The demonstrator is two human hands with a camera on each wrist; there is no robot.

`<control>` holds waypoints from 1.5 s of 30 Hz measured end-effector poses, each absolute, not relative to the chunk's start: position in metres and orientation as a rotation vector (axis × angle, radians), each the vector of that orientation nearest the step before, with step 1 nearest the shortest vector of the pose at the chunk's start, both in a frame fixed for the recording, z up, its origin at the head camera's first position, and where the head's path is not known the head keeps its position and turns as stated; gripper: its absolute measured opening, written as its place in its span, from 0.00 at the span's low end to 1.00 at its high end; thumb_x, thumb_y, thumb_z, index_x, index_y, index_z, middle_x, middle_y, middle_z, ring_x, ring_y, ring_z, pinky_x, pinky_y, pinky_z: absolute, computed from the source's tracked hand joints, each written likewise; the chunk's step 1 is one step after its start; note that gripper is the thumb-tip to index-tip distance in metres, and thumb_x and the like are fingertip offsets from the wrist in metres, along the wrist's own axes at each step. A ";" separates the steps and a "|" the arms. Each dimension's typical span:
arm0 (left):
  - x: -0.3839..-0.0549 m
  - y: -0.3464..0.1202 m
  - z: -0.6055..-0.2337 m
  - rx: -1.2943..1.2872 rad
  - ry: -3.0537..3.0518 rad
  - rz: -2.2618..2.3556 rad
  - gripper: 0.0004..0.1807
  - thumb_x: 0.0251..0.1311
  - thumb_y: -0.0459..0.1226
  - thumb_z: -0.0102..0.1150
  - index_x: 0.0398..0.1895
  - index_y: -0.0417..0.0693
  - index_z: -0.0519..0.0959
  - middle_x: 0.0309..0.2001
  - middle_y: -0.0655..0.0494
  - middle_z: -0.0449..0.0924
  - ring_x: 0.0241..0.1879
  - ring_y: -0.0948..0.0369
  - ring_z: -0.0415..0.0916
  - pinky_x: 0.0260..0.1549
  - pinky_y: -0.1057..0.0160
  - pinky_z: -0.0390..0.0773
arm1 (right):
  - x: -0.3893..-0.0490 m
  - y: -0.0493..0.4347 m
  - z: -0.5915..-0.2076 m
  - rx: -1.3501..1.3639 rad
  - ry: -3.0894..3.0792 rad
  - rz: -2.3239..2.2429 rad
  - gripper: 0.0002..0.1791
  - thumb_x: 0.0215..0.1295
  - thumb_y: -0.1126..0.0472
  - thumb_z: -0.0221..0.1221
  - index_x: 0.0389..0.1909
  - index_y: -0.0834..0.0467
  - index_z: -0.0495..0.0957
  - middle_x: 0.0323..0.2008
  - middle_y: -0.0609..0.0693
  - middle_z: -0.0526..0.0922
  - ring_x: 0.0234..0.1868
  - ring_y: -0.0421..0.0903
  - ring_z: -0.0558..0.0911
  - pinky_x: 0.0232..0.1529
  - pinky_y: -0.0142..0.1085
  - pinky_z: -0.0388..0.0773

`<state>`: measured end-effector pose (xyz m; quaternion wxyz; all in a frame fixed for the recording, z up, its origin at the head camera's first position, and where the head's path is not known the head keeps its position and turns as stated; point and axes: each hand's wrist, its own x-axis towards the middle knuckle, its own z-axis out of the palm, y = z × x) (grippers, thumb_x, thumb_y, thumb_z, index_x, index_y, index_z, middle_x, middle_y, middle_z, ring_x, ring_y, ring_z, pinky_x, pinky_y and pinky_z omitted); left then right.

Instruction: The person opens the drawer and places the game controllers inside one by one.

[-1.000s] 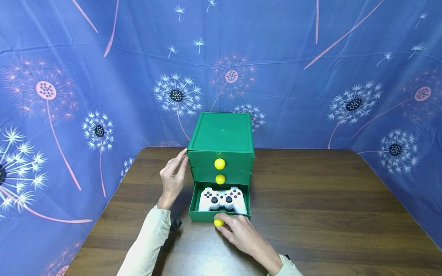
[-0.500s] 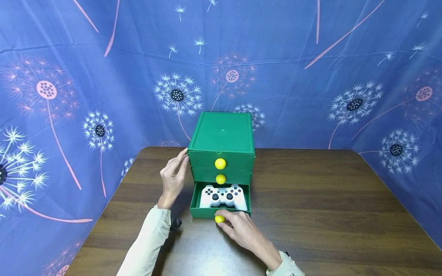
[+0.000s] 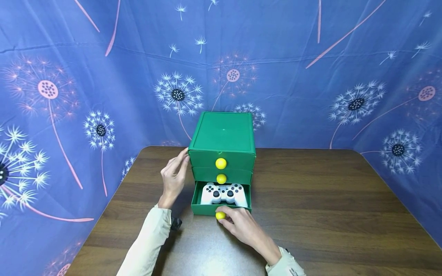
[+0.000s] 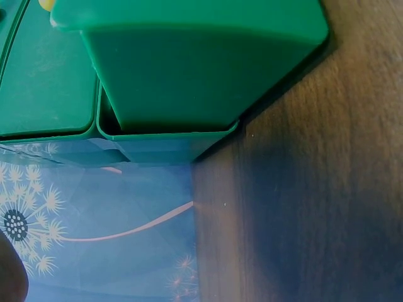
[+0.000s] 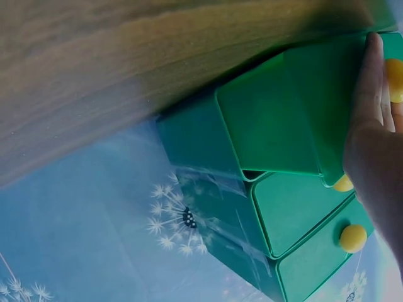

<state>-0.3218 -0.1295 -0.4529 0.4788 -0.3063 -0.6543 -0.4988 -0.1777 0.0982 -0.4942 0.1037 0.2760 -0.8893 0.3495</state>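
A green drawer box [image 3: 222, 132] stands on the table, its bottom drawer [image 3: 203, 209] pulled partway out. Inside that drawer lies a white game controller [image 3: 223, 194]. My right hand [image 3: 239, 226] pinches the yellow knob [image 3: 220, 215] on the drawer's front between thumb and fingers. In the right wrist view the same hand [image 5: 378, 138] covers part of the knob [image 5: 395, 80]. My left hand [image 3: 173, 178] rests with extended fingers against the box's left side, near its upper front corner. The left wrist view shows the side of the extended drawer [image 4: 182, 78].
Two upper drawers are closed, each with its own yellow knob, the top one [image 3: 220, 163] and the middle one [image 3: 221, 178]. Brown wood-grain tabletop [image 3: 328, 199] lies around the box. Behind it hangs a blue cloth [image 3: 283, 88] with a dandelion print.
The bottom drawer has slid a little further into the box, carrying the controller back with it. My right hand has moved forward on the knob; the left hand has stayed in place.
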 end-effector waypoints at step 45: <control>-0.324 -0.131 -0.453 -0.765 -1.591 -1.205 0.21 0.62 0.18 0.65 0.58 0.35 0.84 0.47 0.44 0.88 0.40 0.43 0.87 0.51 0.63 0.82 | -0.209 0.103 -0.493 0.776 -2.661 1.049 0.09 0.70 0.68 0.66 0.48 0.58 0.84 0.36 0.46 0.89 0.36 0.37 0.86 0.36 0.32 0.85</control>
